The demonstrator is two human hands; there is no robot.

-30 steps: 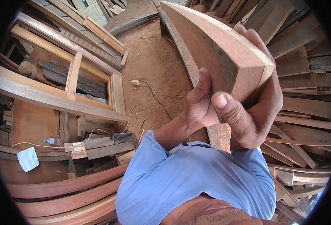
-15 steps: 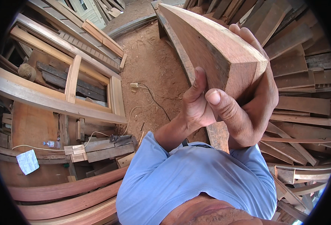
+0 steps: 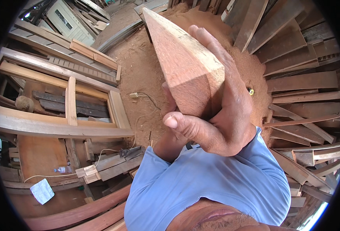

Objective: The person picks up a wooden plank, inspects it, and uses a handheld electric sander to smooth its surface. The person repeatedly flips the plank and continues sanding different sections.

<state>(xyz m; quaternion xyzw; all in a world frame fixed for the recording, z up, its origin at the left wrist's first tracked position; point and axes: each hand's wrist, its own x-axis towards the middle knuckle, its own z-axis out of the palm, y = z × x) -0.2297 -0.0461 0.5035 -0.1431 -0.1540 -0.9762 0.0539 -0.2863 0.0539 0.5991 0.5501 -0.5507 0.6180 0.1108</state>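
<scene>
A thick wooden beam (image 3: 187,63) is raised close before me, its sawn end towards me and its length narrowing into the distance. My right hand (image 3: 229,119) is wrapped round its right side and near end, with the thumb across the bottom of the end face and the fingers stretched along the far side. My left hand (image 3: 169,104) is at the beam's left underside. Only a strip of it shows, the rest being covered by the beam and my right thumb.
Left of me lies a wooden frame (image 3: 71,101) with a crossbar. Stacked boards (image 3: 304,82) line the right side. A cable with a socket (image 3: 134,95) crosses the sawdust-strewn ground (image 3: 133,73). Reddish planks (image 3: 81,211), a plastic bottle (image 3: 64,169) and a pale sheet (image 3: 42,191) are at lower left.
The beam's near end has swung left and the beam has rolled, so more of its pale upper face shows. Both hands moved left with it, and my left hand became mostly hidden.
</scene>
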